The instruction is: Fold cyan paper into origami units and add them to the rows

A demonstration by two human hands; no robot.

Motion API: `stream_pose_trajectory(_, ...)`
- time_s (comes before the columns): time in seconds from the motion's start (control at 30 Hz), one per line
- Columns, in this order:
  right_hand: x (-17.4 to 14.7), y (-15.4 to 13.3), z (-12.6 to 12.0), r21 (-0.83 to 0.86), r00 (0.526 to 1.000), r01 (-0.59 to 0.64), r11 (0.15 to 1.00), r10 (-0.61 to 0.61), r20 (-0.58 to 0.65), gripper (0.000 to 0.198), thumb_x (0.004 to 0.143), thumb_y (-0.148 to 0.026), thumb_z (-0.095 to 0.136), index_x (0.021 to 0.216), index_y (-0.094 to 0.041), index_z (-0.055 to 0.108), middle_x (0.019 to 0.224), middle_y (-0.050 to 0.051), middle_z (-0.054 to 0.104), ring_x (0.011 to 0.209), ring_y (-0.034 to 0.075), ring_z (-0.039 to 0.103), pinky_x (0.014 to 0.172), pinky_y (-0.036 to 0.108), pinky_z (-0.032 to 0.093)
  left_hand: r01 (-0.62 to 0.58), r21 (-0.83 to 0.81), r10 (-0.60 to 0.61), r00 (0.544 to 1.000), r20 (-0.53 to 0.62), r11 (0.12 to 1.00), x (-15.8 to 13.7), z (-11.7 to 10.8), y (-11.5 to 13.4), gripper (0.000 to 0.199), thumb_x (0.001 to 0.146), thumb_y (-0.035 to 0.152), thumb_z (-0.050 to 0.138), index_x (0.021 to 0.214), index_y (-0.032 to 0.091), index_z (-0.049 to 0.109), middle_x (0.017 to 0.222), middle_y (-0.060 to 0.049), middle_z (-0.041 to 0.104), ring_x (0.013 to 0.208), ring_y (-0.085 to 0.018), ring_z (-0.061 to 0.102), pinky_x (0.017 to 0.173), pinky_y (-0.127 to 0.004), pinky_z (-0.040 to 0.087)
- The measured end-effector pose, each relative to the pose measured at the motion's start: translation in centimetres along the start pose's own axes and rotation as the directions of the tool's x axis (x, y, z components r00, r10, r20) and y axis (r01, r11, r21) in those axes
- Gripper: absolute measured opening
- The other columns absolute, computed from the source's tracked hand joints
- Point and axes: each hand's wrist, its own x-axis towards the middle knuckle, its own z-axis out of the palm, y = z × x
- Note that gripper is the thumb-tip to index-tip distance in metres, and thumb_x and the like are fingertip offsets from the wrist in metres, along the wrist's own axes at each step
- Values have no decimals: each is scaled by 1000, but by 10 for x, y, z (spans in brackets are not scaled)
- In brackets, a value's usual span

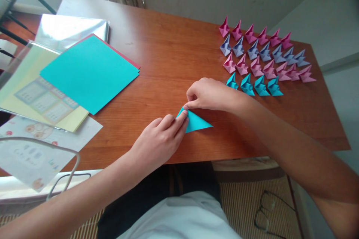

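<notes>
A folded turquoise origami paper (198, 122), now a small triangle, lies on the table near its front edge. My left hand (162, 136) holds it down from the left, fingers close together over its left part, the thumb hidden. At the top corner, the curled fingers and thumb of my right hand (207, 94) pinch the paper, right beside the left fingertips. Beyond the right forearm stands a short row of turquoise folded paper figures (247, 84), partly covered at its near left by that arm.
Rows of pink figures (255, 66), lilac figures (265, 51) and magenta figures (263, 36) stand at the back right of the wooden table (157, 52). Leftward lie turquoise sheets (92, 71), plastic-wrapped paper packs (75, 26), a printed sheet (30, 149) and a white cable (75, 157).
</notes>
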Motion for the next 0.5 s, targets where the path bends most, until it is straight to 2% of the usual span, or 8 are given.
stream_pose_trajectory(0.27, -3, -5, -13, -137, 988, -6, 991, 27, 152, 27, 87, -45, 68, 86, -22, 80, 85, 10, 77, 75, 22, 67, 57, 29, 34, -6, 27, 6, 1000, 1, 1000, 1, -2, 0, 44, 98, 10, 43, 136, 5, 64, 149, -14, 58, 87, -23, 60, 68, -34, 55)
stream_pose_trajectory(0.4, -5, 0, -14, -139, 973, 1, 990, 31, 227, 25, 85, -44, 70, 91, -22, 81, 85, 9, 77, 75, 23, 68, 57, 30, 35, 6, 23, -6, 1000, 4, 1000, 1, -3, 0, 44, 98, 10, 44, 136, 6, 64, 146, -12, 62, 88, -22, 60, 69, -33, 55)
stream_pose_trajectory(0.5, -8, 4, -13, -150, 957, 7, 989, 37, 289, 23, 83, -43, 70, 85, -22, 80, 81, 8, 76, 72, 21, 67, 58, 30, 35, 5, 19, -5, 1000, 3, 1000, 1, -3, 0, 43, 97, 10, 45, 136, 7, 65, 146, -11, 62, 88, -22, 60, 68, -33, 55)
